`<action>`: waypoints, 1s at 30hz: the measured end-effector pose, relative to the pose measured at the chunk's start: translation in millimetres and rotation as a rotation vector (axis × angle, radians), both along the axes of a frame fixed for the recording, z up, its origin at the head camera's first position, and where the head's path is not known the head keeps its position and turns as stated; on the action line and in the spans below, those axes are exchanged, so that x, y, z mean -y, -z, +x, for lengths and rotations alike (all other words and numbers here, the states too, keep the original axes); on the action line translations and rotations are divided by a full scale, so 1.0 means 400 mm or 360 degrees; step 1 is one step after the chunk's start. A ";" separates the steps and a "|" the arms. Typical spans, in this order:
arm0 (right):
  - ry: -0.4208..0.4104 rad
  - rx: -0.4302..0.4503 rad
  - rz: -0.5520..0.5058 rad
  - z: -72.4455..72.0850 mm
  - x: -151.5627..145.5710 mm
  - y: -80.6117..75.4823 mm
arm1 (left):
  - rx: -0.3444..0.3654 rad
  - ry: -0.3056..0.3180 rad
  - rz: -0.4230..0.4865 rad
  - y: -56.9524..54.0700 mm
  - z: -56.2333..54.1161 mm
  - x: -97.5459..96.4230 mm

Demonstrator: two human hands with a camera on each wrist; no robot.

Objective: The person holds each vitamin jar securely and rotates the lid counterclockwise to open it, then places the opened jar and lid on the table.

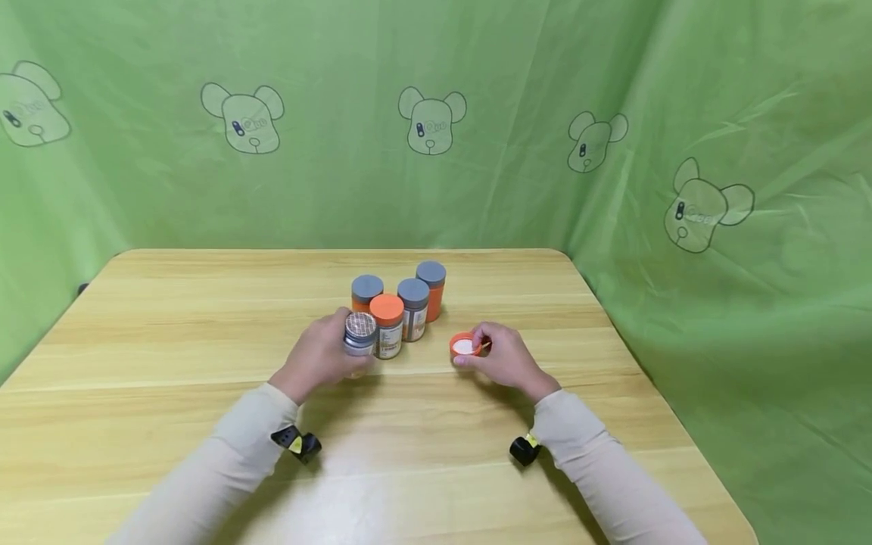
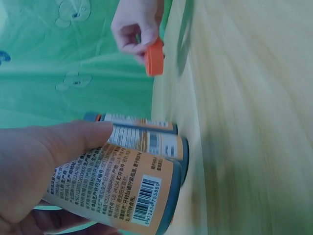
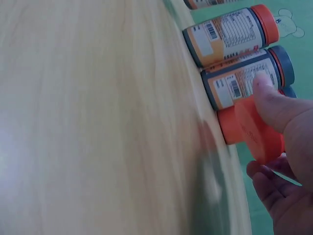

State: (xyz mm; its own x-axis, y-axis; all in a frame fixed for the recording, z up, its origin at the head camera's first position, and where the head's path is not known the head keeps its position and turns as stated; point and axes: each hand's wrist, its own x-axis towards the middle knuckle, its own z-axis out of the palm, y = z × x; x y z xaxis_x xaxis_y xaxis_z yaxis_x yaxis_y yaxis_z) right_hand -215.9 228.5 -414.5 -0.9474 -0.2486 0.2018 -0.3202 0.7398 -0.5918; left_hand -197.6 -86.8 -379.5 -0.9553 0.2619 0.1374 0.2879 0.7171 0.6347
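Observation:
My left hand (image 1: 319, 354) grips a jar (image 1: 359, 342) with a silver, patterned top and no lid on it. The left wrist view shows that jar's (image 2: 115, 191) orange label with barcode and dense print, the thumb lying along its side. Whether its base touches the table, I cannot tell. Over to the right, my right hand (image 1: 507, 359) pinches an orange screw lid (image 1: 466, 346) between thumb and fingers, its white inside facing up. In the right wrist view the lid (image 3: 257, 129) is held at its edge, hiding part of an orange jar behind it.
Just right of the held jar stands one with an orange lid (image 1: 387, 309). Behind are grey-lidded jars: one at back left (image 1: 368, 286), one in the middle (image 1: 412, 310) and an orange-bodied one (image 1: 432, 295) farthest back. A green curtain (image 1: 504, 189) surrounds the wooden table (image 1: 170, 325).

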 end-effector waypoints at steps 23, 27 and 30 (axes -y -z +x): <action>-0.0012 -0.0084 0.0152 -0.020 -0.057 0.032 | 0.0092 -0.0218 0.0090 0.014 -0.032 0.113; -0.0005 -0.0076 0.0160 -0.021 -0.059 0.037 | 0.0071 -0.0219 0.0082 0.020 -0.035 0.118; 0.0014 -0.0052 0.0168 -0.022 -0.060 0.041 | 0.0064 -0.0217 0.0084 0.024 -0.036 0.120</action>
